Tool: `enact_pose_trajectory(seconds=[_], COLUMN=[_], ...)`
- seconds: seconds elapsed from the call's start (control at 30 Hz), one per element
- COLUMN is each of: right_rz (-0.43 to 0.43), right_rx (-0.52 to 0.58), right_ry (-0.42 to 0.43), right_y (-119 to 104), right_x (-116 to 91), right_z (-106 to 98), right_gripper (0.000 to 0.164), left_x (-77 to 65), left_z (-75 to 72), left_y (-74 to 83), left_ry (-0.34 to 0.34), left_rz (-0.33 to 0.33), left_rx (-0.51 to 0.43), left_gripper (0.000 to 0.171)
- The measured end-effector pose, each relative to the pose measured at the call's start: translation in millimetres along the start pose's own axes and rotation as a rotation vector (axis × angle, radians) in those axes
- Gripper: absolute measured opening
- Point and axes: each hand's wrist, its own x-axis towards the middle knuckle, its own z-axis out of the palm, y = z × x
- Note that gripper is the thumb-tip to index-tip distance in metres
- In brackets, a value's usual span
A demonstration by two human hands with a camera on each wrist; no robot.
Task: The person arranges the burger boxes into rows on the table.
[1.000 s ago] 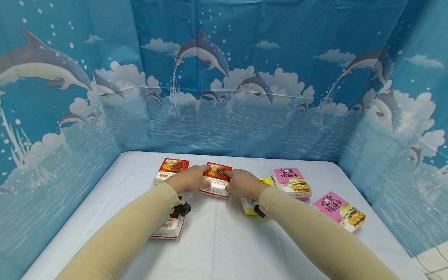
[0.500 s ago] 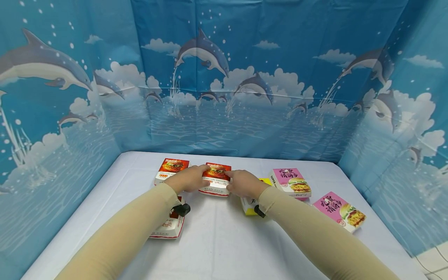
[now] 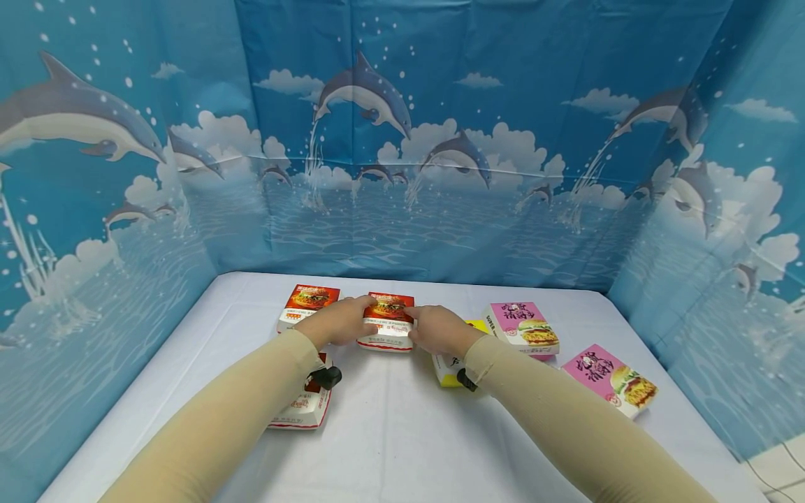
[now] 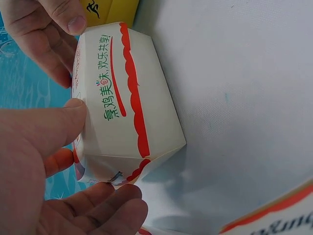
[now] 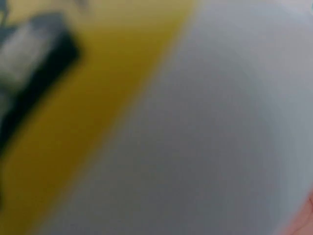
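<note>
A red and white burger box [image 3: 388, 335] lies on the white tabletop, toward the back and between my two hands. My left hand [image 3: 338, 323] grips its left side, thumb over the top edge and fingers by the side wall. From the opposite side my right hand [image 3: 440, 330] holds it, index finger reaching onto the printed lid. The left wrist view shows the white front wall of this carton [image 4: 115, 98] with a red scalloped band and green lettering. Only blurred yellow packaging [image 5: 112, 73] and a sliver of skin show in the right wrist view.
Another red burger box [image 3: 309, 299] stands at back left; a third box [image 3: 306, 411] sits partly under my left forearm. A yellow box [image 3: 450, 374] lies below my right wrist. Two pink boxes, one upper [image 3: 523, 325] and one lower [image 3: 608, 377], lie at right. Dolphin-print curtains [image 3: 402, 230] enclose the table.
The burger box between my hands has slid slightly left and straightened a little. Both hands stay on its sides, nearly still; the other boxes keep their places.
</note>
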Motion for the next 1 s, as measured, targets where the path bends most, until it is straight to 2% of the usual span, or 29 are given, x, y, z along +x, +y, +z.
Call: enact_pose_trajectory(seconds=[1.0], right_rz=[0.012], right_rx=[0.010], right_ry=[-0.020], right_y=[-2.4], right_x=[-5.1], right_z=[-2.7], right_gripper=[0.060], left_x=[0.0], left_z=[-0.5], left_y=[-0.9], left_ry=[0.013], left_rz=[0.016], left_rx=[0.002], left_gripper=[0.075])
